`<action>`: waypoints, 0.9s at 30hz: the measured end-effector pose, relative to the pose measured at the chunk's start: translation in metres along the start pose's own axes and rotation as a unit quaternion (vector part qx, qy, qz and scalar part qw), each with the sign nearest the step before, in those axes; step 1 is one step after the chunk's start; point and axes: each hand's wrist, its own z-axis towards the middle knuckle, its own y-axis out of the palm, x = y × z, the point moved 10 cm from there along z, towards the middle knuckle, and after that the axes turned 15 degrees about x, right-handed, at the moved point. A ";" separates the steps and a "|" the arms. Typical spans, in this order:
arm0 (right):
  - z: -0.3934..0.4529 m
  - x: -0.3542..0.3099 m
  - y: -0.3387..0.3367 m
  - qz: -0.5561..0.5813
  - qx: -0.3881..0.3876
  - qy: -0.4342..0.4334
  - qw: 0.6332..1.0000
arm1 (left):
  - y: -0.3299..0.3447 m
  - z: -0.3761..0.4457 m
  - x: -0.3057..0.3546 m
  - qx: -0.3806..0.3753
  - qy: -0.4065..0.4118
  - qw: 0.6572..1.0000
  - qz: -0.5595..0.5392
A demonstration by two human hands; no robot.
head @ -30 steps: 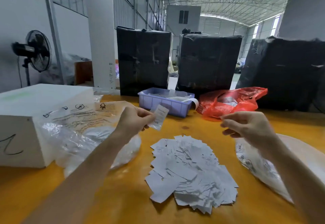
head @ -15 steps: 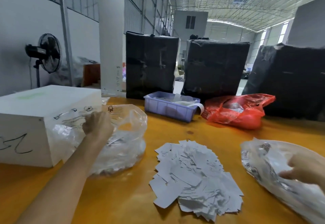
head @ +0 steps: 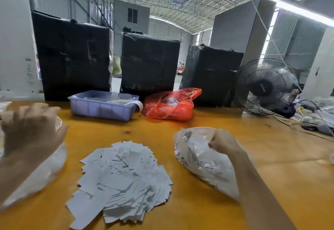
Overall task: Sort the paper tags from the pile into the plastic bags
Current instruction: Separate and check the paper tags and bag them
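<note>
Centrally, tag pile [head: 121, 181] between both hands.

Views: one, head-worn, wide-angle.
Position: above the near edge of the orange table [head: 271, 157].
Facing: forward and down, across to the black-wrapped bales [head: 150, 63].
Nearness: close to both forearms; the hall roof bends at the edges.

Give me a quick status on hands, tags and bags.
Left hand blurred over left bag. Right hand at right bag. Tags piled between. Nothing blocking.
</note>
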 end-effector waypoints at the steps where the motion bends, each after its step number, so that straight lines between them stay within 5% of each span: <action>1: 0.001 -0.003 -0.002 0.005 -0.001 -0.006 1.000 | -0.012 -0.007 0.023 0.024 0.019 0.999 -0.044; 5: 0.005 -0.003 -0.013 0.009 0.007 -0.002 1.000 | -0.032 -0.046 0.088 0.017 0.107 0.981 -0.163; 13: -0.004 0.001 -0.001 0.108 -0.065 0.026 0.992 | 0.010 -0.112 0.120 -0.172 0.054 0.939 -0.291; 19: -0.016 -0.032 -0.041 0.444 -0.093 0.063 0.889 | 0.011 -0.109 0.118 -0.175 -0.033 0.908 -0.380; 21: -0.029 -0.065 -0.053 0.542 -0.129 0.054 0.828 | 0.014 -0.112 0.121 -0.214 -0.114 0.857 -0.455; 23: -0.049 -0.107 -0.055 0.590 -0.177 0.025 0.787 | 0.022 -0.122 0.131 -0.298 -0.215 0.753 -0.546; 25: -0.076 -0.148 -0.044 0.596 -0.232 -0.009 0.769 | 0.027 -0.139 0.147 -0.399 -0.301 0.635 -0.589; 27: -0.098 -0.177 -0.029 0.581 -0.254 -0.038 0.772 | 0.023 -0.147 0.158 -0.451 -0.320 0.575 -0.603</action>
